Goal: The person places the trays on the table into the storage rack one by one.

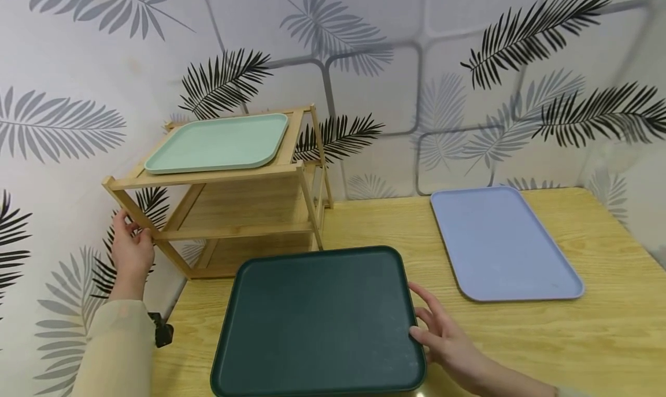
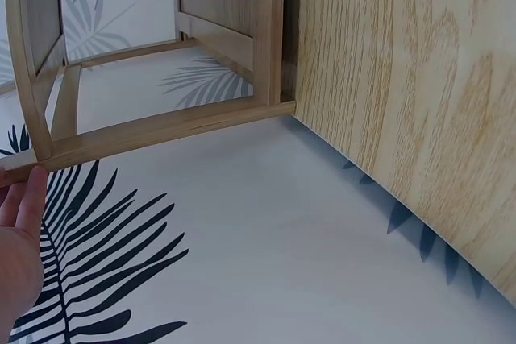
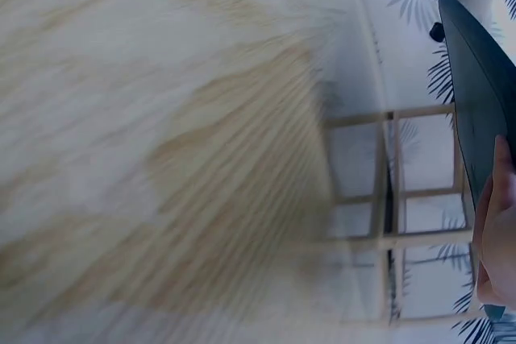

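My left hand (image 1: 132,251) grips the shelf (image 1: 244,207) by its left post (image 1: 129,207); my right hand (image 1: 450,348), half closed, pinches the dark tray (image 1: 319,322) above the table (image 1: 525,345). Held by one edge, the tray could tip and slip.

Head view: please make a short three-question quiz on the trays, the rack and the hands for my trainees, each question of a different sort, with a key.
1. Fill in: the mint green tray lies on the ____ level of the wooden rack.
2. True or false: the right hand holds the dark green tray by its edge.
3. Multiple choice: what does the left hand touch? A) the mint green tray; B) the wooden rack; C) the pale blue tray.

Key: 1. top; 2. true; 3. B.
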### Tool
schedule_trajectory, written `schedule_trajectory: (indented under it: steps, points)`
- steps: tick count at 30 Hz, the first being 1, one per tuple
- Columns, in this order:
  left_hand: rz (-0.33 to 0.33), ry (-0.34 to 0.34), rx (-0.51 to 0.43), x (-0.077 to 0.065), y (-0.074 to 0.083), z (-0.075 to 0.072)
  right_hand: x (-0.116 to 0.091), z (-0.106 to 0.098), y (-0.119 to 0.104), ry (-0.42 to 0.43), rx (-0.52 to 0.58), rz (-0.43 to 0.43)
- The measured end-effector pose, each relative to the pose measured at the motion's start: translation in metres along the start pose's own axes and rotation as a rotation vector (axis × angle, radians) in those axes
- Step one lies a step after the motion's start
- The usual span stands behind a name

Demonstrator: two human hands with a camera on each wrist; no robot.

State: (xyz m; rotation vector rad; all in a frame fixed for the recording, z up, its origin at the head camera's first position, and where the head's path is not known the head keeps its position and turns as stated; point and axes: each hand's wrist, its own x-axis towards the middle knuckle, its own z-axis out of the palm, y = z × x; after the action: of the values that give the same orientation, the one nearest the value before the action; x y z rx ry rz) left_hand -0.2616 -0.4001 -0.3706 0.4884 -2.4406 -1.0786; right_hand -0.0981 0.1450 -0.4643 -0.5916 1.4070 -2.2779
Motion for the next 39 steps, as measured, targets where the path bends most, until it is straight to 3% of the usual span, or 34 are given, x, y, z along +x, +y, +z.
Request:
schedule_trajectory:
  steps: [8, 14, 29, 34, 39]
  points:
    - [0.009, -0.015, -0.027, 0.001, -0.001, -0.001, 0.018, 0.024, -0.001, 0.027, 0.005, -0.072]
    - [0.01, -0.03, -0.035, 0.0, -0.002, -0.002, 0.033, 0.045, -0.001, 0.075, 0.018, -0.071]
    - [0.027, -0.041, -0.028, 0.0, -0.001, -0.004, 0.067, 0.091, 0.006, 0.284, -0.013, 0.021]
    - [0.076, -0.071, -0.019, 0.0, -0.003, -0.008, 0.074, 0.098, 0.01, 0.277, -0.013, 0.018]
    - [0.153, -0.154, -0.002, 0.003, -0.005, -0.015, 0.081, 0.102, 0.012, 0.257, -0.018, 0.0]
